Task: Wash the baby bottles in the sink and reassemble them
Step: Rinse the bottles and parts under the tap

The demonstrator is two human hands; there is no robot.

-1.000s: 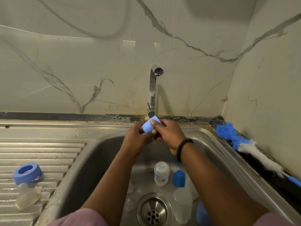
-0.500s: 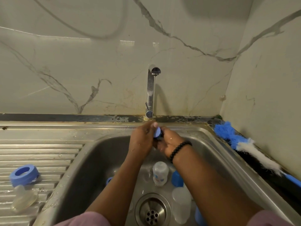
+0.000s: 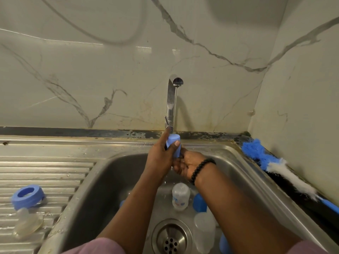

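Two hands: left hand [image 3: 161, 154] round one blue cap [image 3: 173, 144], right hand [image 3: 185, 165] cupped loose beneath

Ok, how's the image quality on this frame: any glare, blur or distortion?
Head view: wide-angle bending curves the counter edge; bright glare streaks on the marble wall; the tap throws a soft shadow to its right; the blue ring on the drainboard is motion-smeared; the blue cap in the left hand stays fairly sharp.

I see the sink [image 3: 117, 173] floor's left half bare and passable, while a bottle [image 3: 180, 197], blue caps [image 3: 199, 202] and a clear cup [image 3: 204, 233] crowd the drain's right side, the faucet [image 3: 171, 103] blocks the rear centre, and a brush [image 3: 275, 165] lines the right rim.
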